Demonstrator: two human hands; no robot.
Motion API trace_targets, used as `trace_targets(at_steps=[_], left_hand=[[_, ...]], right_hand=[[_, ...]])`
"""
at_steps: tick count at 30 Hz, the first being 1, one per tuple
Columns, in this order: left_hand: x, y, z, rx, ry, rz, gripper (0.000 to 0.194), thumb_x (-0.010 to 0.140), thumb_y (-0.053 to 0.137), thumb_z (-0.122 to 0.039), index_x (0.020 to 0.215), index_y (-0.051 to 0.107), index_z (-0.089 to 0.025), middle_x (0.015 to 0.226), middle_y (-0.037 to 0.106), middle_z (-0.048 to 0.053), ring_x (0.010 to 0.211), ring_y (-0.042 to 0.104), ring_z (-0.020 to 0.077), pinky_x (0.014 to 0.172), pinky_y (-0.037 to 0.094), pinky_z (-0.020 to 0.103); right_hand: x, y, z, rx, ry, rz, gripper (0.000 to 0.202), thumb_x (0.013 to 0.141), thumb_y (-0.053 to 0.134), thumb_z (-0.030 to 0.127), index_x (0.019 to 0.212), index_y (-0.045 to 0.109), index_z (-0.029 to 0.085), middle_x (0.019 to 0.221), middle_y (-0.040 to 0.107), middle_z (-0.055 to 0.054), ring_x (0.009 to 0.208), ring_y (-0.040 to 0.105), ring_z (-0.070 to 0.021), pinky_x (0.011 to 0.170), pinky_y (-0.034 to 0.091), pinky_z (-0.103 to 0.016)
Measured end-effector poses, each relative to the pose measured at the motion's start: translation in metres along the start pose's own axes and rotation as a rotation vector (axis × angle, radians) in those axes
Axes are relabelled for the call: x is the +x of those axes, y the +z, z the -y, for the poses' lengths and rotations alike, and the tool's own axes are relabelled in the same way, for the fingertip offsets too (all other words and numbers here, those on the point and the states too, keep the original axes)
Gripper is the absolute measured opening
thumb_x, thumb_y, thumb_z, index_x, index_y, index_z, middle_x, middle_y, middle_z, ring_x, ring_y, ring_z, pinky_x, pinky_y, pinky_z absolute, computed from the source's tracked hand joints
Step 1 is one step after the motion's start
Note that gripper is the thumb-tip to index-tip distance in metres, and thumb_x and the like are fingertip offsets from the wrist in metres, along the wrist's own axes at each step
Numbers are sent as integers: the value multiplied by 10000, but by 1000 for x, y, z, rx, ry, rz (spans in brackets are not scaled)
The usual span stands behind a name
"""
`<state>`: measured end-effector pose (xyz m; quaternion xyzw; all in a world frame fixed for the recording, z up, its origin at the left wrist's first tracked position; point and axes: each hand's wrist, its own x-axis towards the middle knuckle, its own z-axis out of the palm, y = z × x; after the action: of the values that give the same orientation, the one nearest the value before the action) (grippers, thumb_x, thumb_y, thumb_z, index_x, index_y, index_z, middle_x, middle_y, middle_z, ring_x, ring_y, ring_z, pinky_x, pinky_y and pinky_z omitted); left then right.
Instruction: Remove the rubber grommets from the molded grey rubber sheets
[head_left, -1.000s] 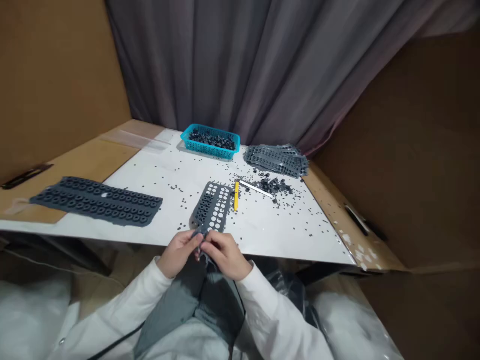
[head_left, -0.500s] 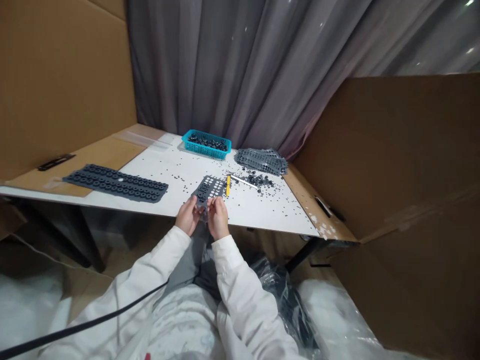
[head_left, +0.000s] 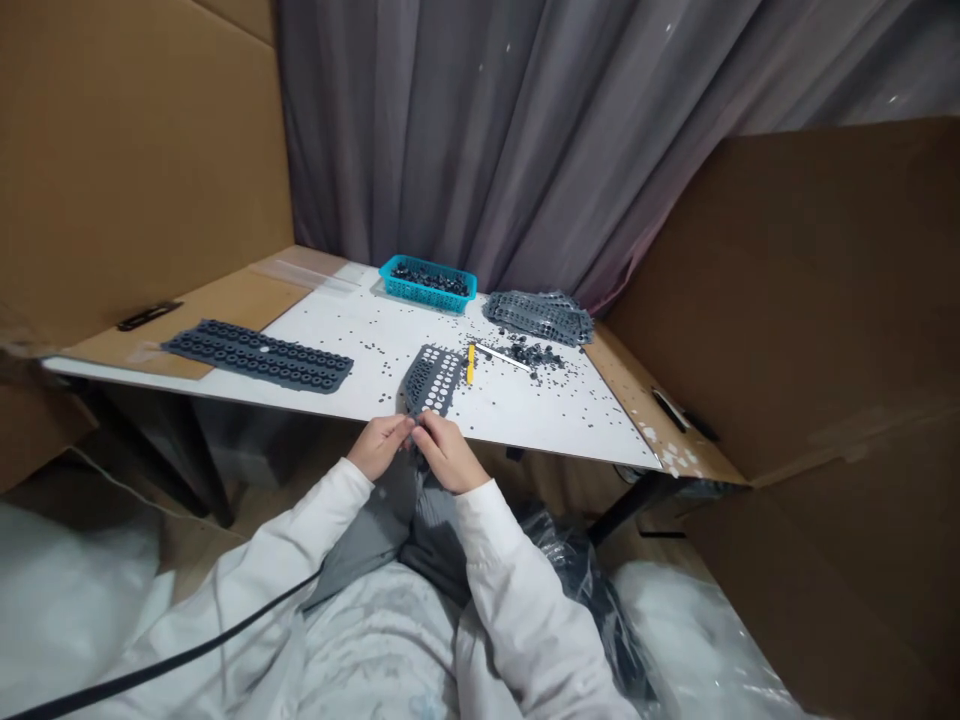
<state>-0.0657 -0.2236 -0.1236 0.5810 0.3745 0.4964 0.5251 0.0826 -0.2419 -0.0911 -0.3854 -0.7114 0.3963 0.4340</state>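
Observation:
My left hand (head_left: 379, 446) and my right hand (head_left: 448, 453) meet at the table's front edge, fingers pinched together. Between them is the near end of a dark grey perforated rubber sheet (head_left: 452, 378). The sheet's far part lies on the table, with rows of round holes on its right and moulded parts on its left. My fingertips hide the spot they pinch. Just beyond the sheet's right edge lie a yellow-handled tool (head_left: 471, 364) and a thin silver strip (head_left: 504, 357), near a pile of small black parts (head_left: 537, 354).
A blue basket (head_left: 429, 297) of black parts stands at the back. Perforated sheets (head_left: 538, 316) are stacked behind the pile. Another sheet with ring-shaped parts (head_left: 259, 357) lies at left. Black bits dot the white tabletop (head_left: 360, 312). Cardboard walls (head_left: 832, 300) flank the table.
My hands have drawn closer together and slightly lower, at the sheet's near end. More of the sheet now shows beyond my fingers. The whole view has shifted a little.

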Motion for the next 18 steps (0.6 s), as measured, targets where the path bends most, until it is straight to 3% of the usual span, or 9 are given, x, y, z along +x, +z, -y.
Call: trace_targets(at_steps=[6,12,14,18], left_hand=[[28,3,-5,-133,-29,-64,414,728,606,-457,469,472,-164,420,407,-55,423,348,85,453,277,235],[63,12,-11,-363,25,-239,488,783,484,-494,463,255,-206,395,211,-92,395,303,72,527,400,238],[62,14,-8,-391,34,-265,473,776,480,-491,466,266,-205,401,233,-91,405,338,74,559,428,247],[49,13,-3,-304,25,-228,372,724,536,-473,505,450,-185,460,430,-53,461,434,96,557,422,251]], right_hand=[[36,-9,-12,71,8,-22,319,812,528,328,552,411,185,509,369,79,516,364,-81,513,300,-212],[68,-7,-29,302,28,-378,412,928,151,269,524,234,261,441,203,110,409,244,-83,445,350,-189],[67,-3,-33,399,39,-477,387,930,178,319,554,229,243,473,209,97,417,274,-85,473,368,-199],[61,1,-39,560,107,-556,264,861,348,377,652,341,215,538,320,62,455,355,-82,479,362,-217]])
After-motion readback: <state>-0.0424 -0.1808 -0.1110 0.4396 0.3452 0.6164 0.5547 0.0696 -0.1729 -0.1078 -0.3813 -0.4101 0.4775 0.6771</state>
